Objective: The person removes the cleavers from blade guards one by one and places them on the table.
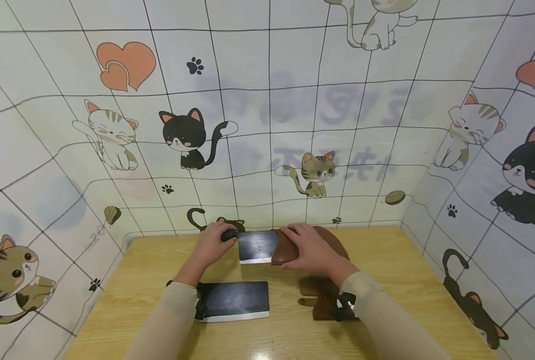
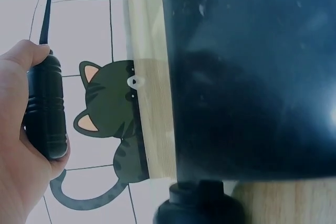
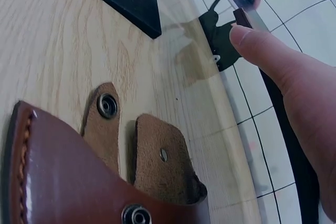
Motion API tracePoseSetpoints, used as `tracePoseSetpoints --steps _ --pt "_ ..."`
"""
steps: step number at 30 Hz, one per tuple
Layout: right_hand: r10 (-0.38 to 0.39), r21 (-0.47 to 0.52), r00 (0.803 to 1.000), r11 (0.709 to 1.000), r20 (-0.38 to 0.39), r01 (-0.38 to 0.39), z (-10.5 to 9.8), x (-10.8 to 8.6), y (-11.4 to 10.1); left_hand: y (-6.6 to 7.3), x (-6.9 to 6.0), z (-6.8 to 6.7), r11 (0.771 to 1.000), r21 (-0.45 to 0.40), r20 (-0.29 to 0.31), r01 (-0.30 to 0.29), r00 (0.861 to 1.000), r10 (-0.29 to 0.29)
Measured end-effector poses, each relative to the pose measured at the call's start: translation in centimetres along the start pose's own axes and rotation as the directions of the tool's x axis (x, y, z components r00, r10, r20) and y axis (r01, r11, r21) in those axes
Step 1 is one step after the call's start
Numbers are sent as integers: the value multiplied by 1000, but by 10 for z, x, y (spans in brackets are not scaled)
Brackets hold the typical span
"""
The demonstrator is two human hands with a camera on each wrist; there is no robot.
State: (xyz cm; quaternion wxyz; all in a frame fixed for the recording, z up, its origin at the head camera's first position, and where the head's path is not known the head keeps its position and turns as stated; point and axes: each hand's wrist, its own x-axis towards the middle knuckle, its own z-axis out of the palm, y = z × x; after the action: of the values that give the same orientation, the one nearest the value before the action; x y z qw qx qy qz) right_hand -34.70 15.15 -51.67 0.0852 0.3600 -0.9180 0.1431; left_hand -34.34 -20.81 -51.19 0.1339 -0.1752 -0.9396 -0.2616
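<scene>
My left hand [image 1: 210, 245] grips the black handle [image 2: 46, 111] of a cleaver near the back of the table. That cleaver's dark blade [image 1: 254, 246] points right, its pale edge toward me. A brown leather sheath [image 1: 332, 239] covers the blade's right part, and my right hand [image 1: 310, 247] holds this sheath, thumb on the near side and fingers over the top. In the right wrist view, the right thumb [image 3: 262, 45] lies against the sheath's brown edge [image 3: 242, 18]. How far the blade reaches inside is hidden.
A second cleaver [image 1: 235, 299] lies below my left forearm, its handle mostly hidden. Under my right wrist lies a second brown leather sheath [image 3: 68, 166] with snap straps [image 3: 107, 106]. A cat-patterned tiled covering [image 1: 253, 115] rises behind the wooden table [image 1: 154, 260].
</scene>
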Motion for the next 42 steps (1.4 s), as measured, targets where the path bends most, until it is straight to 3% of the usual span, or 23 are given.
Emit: tracePoseSetpoints --steps 8,18,32,42 --pt "-12 27 1000 1000 -10 12 0 0 0 -3 -1 -4 999 -27 53 27 998 -26" --pt "-13 12 1000 1000 -22 13 -6 -1 2 -8 0 -9 999 -25 49 44 998 -43" --pt "-14 7 1000 1000 -16 14 -9 -8 7 -21 -6 -15 1000 -3 50 3 999 -3" --pt "-18 -6 1000 1000 -19 18 -11 -11 9 -22 -8 -18 1000 -7 42 -9 999 9"
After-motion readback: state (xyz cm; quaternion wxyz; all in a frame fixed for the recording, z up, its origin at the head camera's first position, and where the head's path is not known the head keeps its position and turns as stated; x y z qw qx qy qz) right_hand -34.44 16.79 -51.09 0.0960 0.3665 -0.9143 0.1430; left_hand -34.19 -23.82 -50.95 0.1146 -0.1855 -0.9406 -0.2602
